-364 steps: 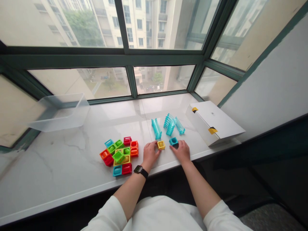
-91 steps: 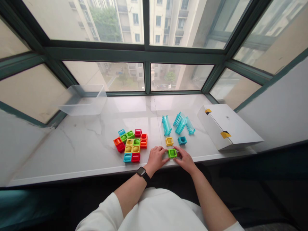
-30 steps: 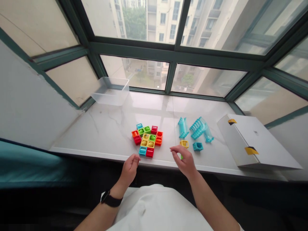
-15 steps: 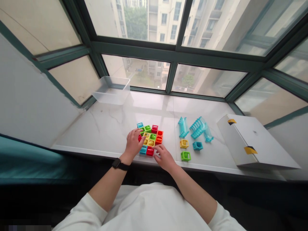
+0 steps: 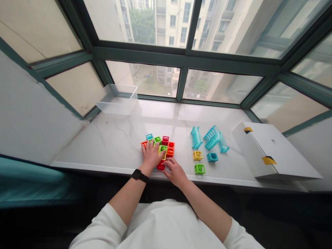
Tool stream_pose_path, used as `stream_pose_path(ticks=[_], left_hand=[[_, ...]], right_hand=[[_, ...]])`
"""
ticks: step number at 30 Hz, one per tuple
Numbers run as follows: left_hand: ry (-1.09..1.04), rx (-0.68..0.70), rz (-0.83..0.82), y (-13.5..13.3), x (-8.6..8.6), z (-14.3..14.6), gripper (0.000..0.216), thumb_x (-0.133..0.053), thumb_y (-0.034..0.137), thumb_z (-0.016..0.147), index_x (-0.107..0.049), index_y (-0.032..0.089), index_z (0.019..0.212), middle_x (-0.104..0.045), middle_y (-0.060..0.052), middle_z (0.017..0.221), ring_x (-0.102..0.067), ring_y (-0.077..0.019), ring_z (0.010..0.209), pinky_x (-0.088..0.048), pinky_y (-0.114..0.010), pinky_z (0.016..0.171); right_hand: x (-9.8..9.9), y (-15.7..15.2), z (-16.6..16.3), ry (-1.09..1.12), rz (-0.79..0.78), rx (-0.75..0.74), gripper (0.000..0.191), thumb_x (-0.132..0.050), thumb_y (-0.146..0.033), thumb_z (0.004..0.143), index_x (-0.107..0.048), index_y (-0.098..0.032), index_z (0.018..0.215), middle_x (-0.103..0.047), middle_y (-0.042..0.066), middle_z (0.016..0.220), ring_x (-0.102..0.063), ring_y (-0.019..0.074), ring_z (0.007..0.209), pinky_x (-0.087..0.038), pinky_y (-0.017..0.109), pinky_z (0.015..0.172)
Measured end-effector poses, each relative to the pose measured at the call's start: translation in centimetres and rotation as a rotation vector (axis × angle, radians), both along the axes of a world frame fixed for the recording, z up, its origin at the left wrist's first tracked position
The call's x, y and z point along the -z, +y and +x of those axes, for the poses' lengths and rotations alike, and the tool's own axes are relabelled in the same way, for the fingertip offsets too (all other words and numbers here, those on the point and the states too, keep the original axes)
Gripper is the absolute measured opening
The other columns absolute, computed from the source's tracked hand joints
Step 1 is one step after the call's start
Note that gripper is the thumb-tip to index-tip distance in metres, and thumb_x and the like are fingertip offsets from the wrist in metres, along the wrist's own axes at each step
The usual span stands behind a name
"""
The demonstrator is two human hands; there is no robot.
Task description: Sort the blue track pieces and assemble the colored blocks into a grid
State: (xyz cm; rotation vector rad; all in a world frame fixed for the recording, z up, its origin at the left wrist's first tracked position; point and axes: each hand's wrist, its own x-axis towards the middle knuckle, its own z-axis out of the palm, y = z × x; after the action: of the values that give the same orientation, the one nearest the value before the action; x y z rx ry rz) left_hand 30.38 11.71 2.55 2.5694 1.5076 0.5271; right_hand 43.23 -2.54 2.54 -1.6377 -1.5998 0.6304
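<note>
A cluster of joined plastic cube blocks [image 5: 166,145] in red, orange, green, yellow and blue lies on the white marble sill [image 5: 116,145]. My left hand [image 5: 151,156] rests flat on the cluster's left part, fingers spread. My right hand [image 5: 175,171] has its fingertips pinched on a red block [image 5: 160,166] at the cluster's near edge. To the right stand three loose blocks: yellow [image 5: 197,155], blue [image 5: 212,157] and green [image 5: 200,169].
Clear turquoise ribbed track pieces [image 5: 210,138] lie behind the loose blocks. A white cardboard box [image 5: 269,152] sits at the right end of the sill. A clear plastic tub [image 5: 118,99] stands at the back left by the window.
My left hand has slid further onto the block cluster and flattened. My right hand moved left to the red block at the cluster's near edge. The green block stays where it was set.
</note>
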Motion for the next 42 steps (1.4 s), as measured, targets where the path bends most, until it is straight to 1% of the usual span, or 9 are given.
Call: stream_pose_path(ticks=[5,12,16,19,22,26,32,39,42], left_hand=[[-0.002,0.001,0.001,0.1,0.0,0.0,0.063,-0.059,0.06,0.097,-0.058,0.025,0.149,-0.046,-0.016,0.163,-0.029,-0.0421,0.156,-0.011,-0.065,0.129],[-0.012,-0.004,0.0,0.1,0.0,0.1,0.063,-0.058,0.061,0.097,-0.059,0.025,0.148,-0.047,-0.016,0.162,-0.03,-0.042,0.155,-0.012,-0.065,0.129],[-0.013,-0.002,0.003,0.2,-0.1,0.1,0.062,-0.057,0.061,0.097,-0.059,0.025,0.148,-0.047,-0.016,0.162,-0.03,-0.0415,0.155,-0.013,-0.065,0.129],[-0.011,0.001,0.01,0.2,-0.1,0.1,0.063,-0.058,0.061,0.097,-0.059,0.025,0.148,-0.047,-0.016,0.162,-0.031,-0.0417,0.155,-0.013,-0.064,0.128],[-0.01,0.0,0.006,0.2,-0.1,0.0,0.063,-0.06,0.061,0.096,-0.06,0.024,0.148,-0.048,-0.016,0.161,-0.031,-0.0422,0.154,-0.013,-0.065,0.128],[-0.009,-0.002,-0.001,0.3,0.0,0.1,0.063,-0.06,0.061,0.096,-0.06,0.025,0.148,-0.048,-0.015,0.162,-0.031,-0.0412,0.155,-0.014,-0.064,0.128],[-0.018,0.006,-0.013,0.7,0.1,0.0,0.063,-0.059,0.061,0.096,-0.06,0.026,0.147,-0.048,-0.015,0.162,-0.031,-0.0412,0.155,-0.013,-0.065,0.128],[-0.023,0.011,-0.02,1.2,0.3,0.0,0.062,-0.061,0.06,0.095,-0.061,0.025,0.146,-0.049,-0.015,0.161,-0.031,-0.0408,0.155,-0.013,-0.064,0.129],[-0.059,0.024,-0.047,1.2,-0.6,-0.2,0.058,-0.06,0.055,0.097,-0.061,0.024,0.146,-0.048,-0.016,0.161,-0.031,-0.0407,0.155,-0.013,-0.064,0.129]], right_hand=[[0.7,0.0,-0.4,-0.001,0.018,0.03,0.033,-0.073,-0.011,0.085,-0.069,-0.027,0.114,-0.06,0.008,0.136,-0.065,0.0256,0.122,-0.054,0.042,0.105],[2.4,-0.7,-0.9,0.06,0.139,0.103,0.025,-0.069,-0.012,0.084,-0.065,-0.025,0.105,-0.056,0.01,0.137,-0.062,0.0269,0.123,-0.056,0.043,0.102],[3.3,-1.3,-0.5,0.133,0.167,0.145,0.024,-0.063,-0.008,0.082,-0.061,-0.025,0.1,-0.062,0.009,0.126,-0.065,0.0246,0.111,-0.059,0.04,0.094],[3.4,-1.4,-0.1,0.185,0.195,0.182,0.036,-0.06,-0.007,0.079,-0.061,-0.025,0.111,-0.064,0.008,0.119,-0.065,0.0242,0.11,-0.058,0.042,0.098],[3.2,-1.4,0.1,0.281,0.184,0.216,0.053,-0.061,-0.011,0.083,-0.057,-0.025,0.134,-0.063,0.009,0.126,-0.067,0.024,0.112,-0.059,0.043,0.101],[2.8,-1.8,0.3,0.426,0.169,0.233,0.059,-0.063,-0.019,0.09,-0.051,-0.027,0.147,-0.06,0.011,0.134,-0.068,0.0243,0.115,-0.062,0.042,0.099],[1.5,-2.9,1.3,0.416,0.214,0.288,0.049,-0.062,-0.03,0.097,-0.054,-0.025,0.145,-0.059,0.013,0.133,-0.067,0.0258,0.12,-0.062,0.041,0.1],[-2.1,-3.3,2.1,0.638,0.305,0.277,0.04,-0.074,-0.04,0.093,-0.055,-0.026,0.125,-0.066,0.009,0.117,-0.071,0.0241,0.108,-0.061,0.045,0.1],[-3.7,-3.3,2.5,0.658,0.321,0.257,0.042,-0.076,-0.041,0.092,-0.053,-0.027,0.125,-0.066,0.008,0.118,-0.071,0.0241,0.109,-0.061,0.046,0.1]])
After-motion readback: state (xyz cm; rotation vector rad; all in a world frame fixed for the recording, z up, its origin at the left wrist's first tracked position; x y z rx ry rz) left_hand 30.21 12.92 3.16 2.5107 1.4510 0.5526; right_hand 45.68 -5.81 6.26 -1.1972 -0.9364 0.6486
